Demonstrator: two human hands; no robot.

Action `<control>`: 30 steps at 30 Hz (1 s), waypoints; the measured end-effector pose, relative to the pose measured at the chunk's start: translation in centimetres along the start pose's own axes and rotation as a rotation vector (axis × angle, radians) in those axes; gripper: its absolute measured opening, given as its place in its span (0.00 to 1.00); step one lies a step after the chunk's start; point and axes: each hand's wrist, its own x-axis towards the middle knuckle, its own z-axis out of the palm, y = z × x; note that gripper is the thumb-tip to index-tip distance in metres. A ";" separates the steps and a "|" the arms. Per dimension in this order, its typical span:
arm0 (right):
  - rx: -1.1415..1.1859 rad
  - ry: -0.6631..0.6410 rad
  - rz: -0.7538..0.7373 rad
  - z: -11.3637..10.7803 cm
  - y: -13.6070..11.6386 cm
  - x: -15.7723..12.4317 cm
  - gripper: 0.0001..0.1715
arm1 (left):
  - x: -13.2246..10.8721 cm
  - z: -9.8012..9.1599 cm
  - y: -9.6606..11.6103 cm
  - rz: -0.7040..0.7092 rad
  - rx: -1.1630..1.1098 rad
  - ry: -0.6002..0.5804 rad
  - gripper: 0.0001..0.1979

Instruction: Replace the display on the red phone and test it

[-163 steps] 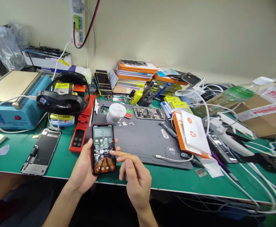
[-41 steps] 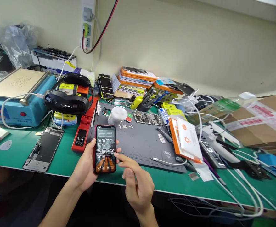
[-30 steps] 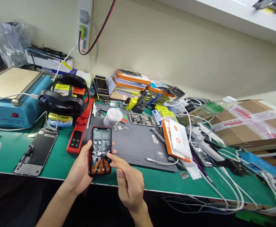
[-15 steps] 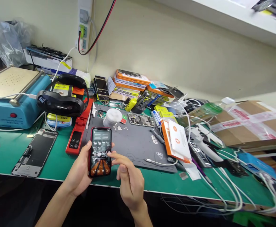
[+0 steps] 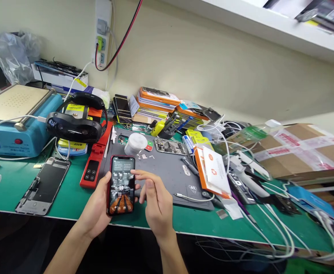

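In my left hand [image 5: 96, 213] is a red-edged smartphone [image 5: 121, 186], upright and tilted toward me, with its lit screen showing rows of icons over a dark and orange picture. The thumb lies along the left edge, and fingertips show at the right edge. My right hand [image 5: 157, 201] holds nothing; its index finger stretches to the upper right of the screen while the other fingers curl. Whether the fingertip touches the glass I cannot tell. Behind the phone, a round white container [image 5: 136, 144] stands on the grey work mat [image 5: 161, 179].
An opened phone body [image 5: 170, 146] lies on the mat. Left of the phone are a red device [image 5: 91, 169], a detached phone screen [image 5: 43, 186], a black headset [image 5: 75, 125] and a blue machine [image 5: 21, 133]. An orange-white box [image 5: 212, 171], white cables and a carton [image 5: 301, 148] are at right.
My right index finger has moved up the phone screen, from its middle to nearer the top right. My left hand keeps its hold on the phone. The view has shifted slightly.
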 end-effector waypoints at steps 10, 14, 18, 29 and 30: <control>0.004 0.007 0.044 1.4 -1.0 2.5 0.18 | -0.1 0.3 -0.1 0.024 0.037 0.078 0.29; 0.004 -0.021 -0.005 2.4 -1.5 2.7 0.17 | -0.1 0.6 -0.1 0.035 -0.029 0.072 0.28; -0.060 -0.048 -0.104 2.9 -2.1 2.8 0.16 | -0.1 0.6 -0.1 0.054 -0.043 0.113 0.28; -0.352 -0.232 -0.344 2.1 -2.5 -1.3 0.16 | -0.2 0.4 0.0 0.002 0.018 0.036 0.28; -0.362 -0.242 -0.357 2.0 -2.6 -1.8 0.16 | -0.2 0.3 -0.1 0.003 0.030 0.032 0.27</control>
